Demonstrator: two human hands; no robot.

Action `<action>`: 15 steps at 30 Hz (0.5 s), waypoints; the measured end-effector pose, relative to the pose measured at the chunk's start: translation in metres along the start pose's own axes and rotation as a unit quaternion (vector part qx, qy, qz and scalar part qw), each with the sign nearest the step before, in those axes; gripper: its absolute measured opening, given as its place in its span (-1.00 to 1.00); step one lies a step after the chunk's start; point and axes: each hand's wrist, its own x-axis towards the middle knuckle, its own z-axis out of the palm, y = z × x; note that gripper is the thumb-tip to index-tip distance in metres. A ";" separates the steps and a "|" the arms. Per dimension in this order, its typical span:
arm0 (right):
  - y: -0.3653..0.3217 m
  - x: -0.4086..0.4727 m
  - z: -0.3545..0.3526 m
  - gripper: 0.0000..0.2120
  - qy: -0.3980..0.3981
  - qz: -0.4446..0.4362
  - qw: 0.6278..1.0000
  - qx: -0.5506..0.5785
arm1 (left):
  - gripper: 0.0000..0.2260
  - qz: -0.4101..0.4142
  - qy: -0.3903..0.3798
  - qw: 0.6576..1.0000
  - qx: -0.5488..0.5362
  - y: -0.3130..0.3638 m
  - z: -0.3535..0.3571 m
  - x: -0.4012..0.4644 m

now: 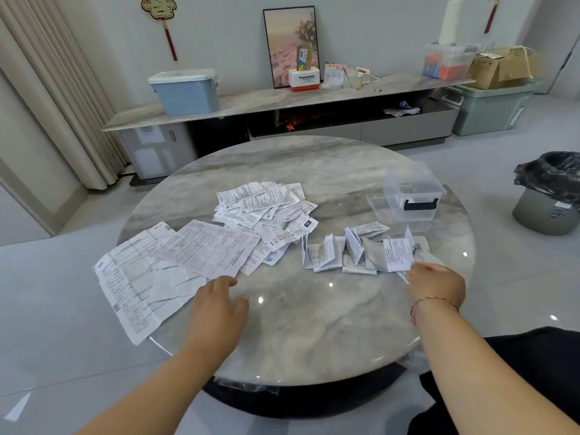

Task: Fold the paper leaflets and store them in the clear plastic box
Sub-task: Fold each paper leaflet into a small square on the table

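Nearest to us, our left hand (216,301) lies over the round marble tabletop (298,324) with its fingers (224,282) loosely extended and a little apart, holding nothing; their tips sit at the near edge of the unfolded leaflets (188,262). Our right hand (434,282), with a thin bracelet (434,304) on the wrist, is turned palm down with its fingers (422,268) curled under; they touch the near edge of the folded leaflets (361,251), but we cannot tell whether they pinch any sheet.

Just beyond the left fingers, large creased sheets spread flat, one hanging over the tabletop edge to their left. Farther out from those fingers, and slightly toward the right hand, a loose pile of smaller printed leaflets (266,205) lies heaped.

Beyond the right fingers and running toward the left hand, the folded leaflets stand in a ragged row, several tented upright on their creases.

Past that row, farther from the right fingertips, the clear plastic box (411,191) with a black handle sits on the tabletop, apart from the papers. It rests partly on a clear lid or tray (378,205); we cannot tell which.

Off the tabletop, beyond and to the right of the right fingers, a bin lined with a black bag (549,183) stands on the floor. Farthest away, a long low cabinet (282,102) along the wall carries a blue lidded tub (185,92).
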 end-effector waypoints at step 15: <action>-0.001 -0.038 0.013 -0.59 0.039 -0.101 0.992 -0.062 | -0.77 0.062 0.034 0.973 0.221 -0.024 0.015 0.054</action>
